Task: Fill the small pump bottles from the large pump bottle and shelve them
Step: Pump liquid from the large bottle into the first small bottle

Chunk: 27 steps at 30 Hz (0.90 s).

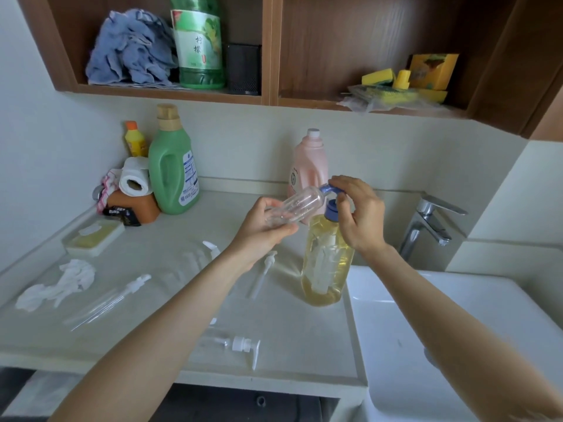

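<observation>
Your left hand [265,226] grips a clear small bottle [294,207], tilted, its mouth at the blue spout of the large bottle [327,257] standing on the worktop [170,300] beside the sink [457,330]. Your right hand [359,214] curls over the pump head [332,193]. A loose pump [262,274] lies near.

1. Single view, head-worn, wide-angle: looks forward and down from above the near edge of the countertop [146,336].
2. It faces the back wall; the shelf [170,92] spans the top edge, the sink [457,300] the lower right.
3. Close range: both forearms enter from the bottom edge, and straight lines bow near the corners.
</observation>
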Tool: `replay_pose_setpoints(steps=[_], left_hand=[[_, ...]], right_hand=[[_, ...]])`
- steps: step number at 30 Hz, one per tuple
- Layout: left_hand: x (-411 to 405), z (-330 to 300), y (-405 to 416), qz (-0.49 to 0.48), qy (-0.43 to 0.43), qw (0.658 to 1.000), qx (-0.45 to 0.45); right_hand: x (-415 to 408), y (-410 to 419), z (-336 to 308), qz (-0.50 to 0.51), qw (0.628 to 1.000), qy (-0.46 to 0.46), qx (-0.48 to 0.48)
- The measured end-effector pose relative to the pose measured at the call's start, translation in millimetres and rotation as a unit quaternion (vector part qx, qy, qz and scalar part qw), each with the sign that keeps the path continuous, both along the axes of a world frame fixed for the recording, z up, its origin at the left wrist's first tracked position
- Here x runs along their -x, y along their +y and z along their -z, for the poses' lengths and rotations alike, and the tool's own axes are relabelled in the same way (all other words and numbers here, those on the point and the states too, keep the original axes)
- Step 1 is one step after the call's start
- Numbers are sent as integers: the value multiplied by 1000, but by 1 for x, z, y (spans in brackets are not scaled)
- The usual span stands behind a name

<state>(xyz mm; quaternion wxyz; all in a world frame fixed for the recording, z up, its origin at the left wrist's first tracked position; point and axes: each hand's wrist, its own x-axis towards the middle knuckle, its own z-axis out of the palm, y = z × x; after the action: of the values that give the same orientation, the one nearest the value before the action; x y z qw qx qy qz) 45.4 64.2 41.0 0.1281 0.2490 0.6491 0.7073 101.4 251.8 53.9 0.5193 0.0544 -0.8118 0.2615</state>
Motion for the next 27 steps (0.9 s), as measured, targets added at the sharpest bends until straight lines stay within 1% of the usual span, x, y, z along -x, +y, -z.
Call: replay_pose_setpoints(steps=[3, 5, 7, 11, 14, 17, 19, 23, 27], left_hand=[[1, 5, -1, 15, -8, 1000, -9], [1, 7, 0, 20, -25, 999, -19], [1, 8, 0, 17, -40, 999, -22], [1, 9, 0, 24, -75, 997, -21], [0, 6, 0, 24, -85, 996, -25], [0, 2, 0, 21, -74, 997, -5], [1, 0, 0, 22, -70, 997, 2], [2, -1, 1, 15, -89, 995, -33], [9, 5, 0, 31, -90, 995, -31]], right_hand=[[2, -12, 14, 3, 997, 48, 57], [5, -19, 19, 16, 994, 72, 77], [7, -22, 21, 38, 994, 72, 70], [6, -23, 17, 69, 996, 29, 57], [-1, -19, 7, 60, 998, 10, 7], [-4, -5, -9, 49, 997, 2, -53], [-5, 1, -15, 50, 996, 0, -72], [-8, -1, 0, 55, 997, -6, -59], [-3, -9, 9, 60, 998, 15, 2]])
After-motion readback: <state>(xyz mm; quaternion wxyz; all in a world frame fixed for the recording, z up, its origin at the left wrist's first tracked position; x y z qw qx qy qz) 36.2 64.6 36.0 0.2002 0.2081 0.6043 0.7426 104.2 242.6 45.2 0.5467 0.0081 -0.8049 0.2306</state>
